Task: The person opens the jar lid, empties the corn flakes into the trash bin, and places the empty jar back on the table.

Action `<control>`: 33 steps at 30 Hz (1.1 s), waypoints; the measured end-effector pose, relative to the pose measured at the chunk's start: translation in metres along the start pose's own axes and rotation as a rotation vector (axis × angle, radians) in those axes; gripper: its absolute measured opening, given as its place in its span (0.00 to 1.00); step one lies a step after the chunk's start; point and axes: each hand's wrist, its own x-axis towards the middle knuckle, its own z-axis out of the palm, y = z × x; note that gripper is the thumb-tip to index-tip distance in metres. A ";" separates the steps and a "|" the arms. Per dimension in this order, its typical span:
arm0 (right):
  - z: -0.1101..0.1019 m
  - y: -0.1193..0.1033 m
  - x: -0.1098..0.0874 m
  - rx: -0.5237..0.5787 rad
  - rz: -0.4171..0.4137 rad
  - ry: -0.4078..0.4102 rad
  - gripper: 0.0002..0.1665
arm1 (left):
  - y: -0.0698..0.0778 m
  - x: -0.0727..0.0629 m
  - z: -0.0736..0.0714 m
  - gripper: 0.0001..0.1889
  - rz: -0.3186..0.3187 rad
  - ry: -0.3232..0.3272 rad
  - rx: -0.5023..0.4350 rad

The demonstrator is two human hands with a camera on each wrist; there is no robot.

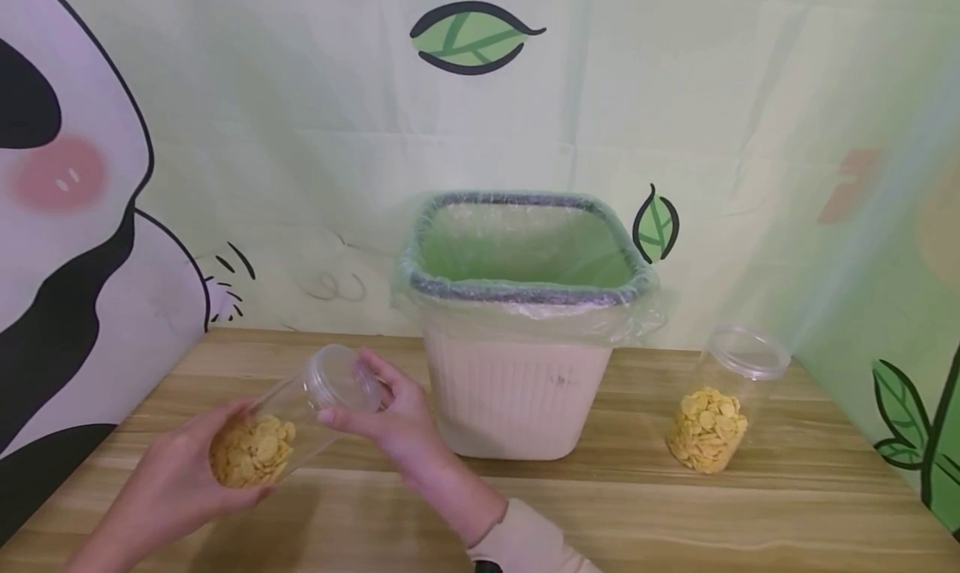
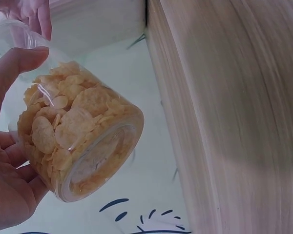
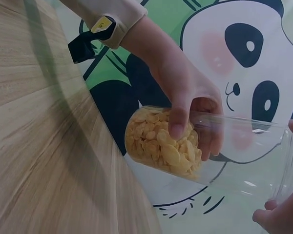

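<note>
Above the wooden table, a clear plastic jar (image 1: 300, 430) is tilted, its lidded end up and to the right. Yellow corn flakes (image 1: 258, 452) lie in its lower end. My left hand (image 1: 176, 469) grips the jar around that lower part; in the left wrist view the thumb (image 2: 24, 61) crosses the jar's side. At the other end my right hand (image 1: 408, 415) holds the clear round lid (image 1: 337, 377) between thumb and fingers. The lid sits on the jar's mouth. In the right wrist view only part of the right hand (image 3: 285, 214) shows.
A pale bin (image 1: 517, 390) lined with a clear plastic bag stands behind and right of my right hand. Farther right, a second lidded jar (image 1: 708, 431) of corn flakes stands on the wooden table (image 1: 637, 523). A panda-printed backdrop (image 1: 300, 165) hangs behind.
</note>
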 end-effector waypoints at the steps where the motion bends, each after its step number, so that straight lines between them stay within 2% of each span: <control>1: -0.001 0.000 0.000 0.005 -0.010 -0.005 0.48 | 0.000 0.000 0.000 0.46 0.004 0.003 -0.001; 5: -0.004 0.000 0.001 0.042 -0.026 -0.020 0.49 | -0.002 -0.001 0.000 0.46 0.006 0.011 0.002; 12: -0.008 -0.001 0.000 0.042 0.000 -0.035 0.47 | -0.005 -0.003 -0.001 0.48 -0.047 -0.038 0.016; 21: -0.016 0.003 -0.003 0.061 0.027 -0.046 0.45 | -0.011 -0.005 -0.004 0.48 -0.062 -0.024 0.024; 25: -0.019 0.007 -0.004 0.055 0.028 -0.058 0.46 | -0.015 -0.005 -0.007 0.49 -0.093 -0.041 0.014; 33: -0.023 0.015 -0.005 0.033 0.052 -0.053 0.47 | -0.025 -0.005 -0.008 0.47 -0.080 0.013 0.012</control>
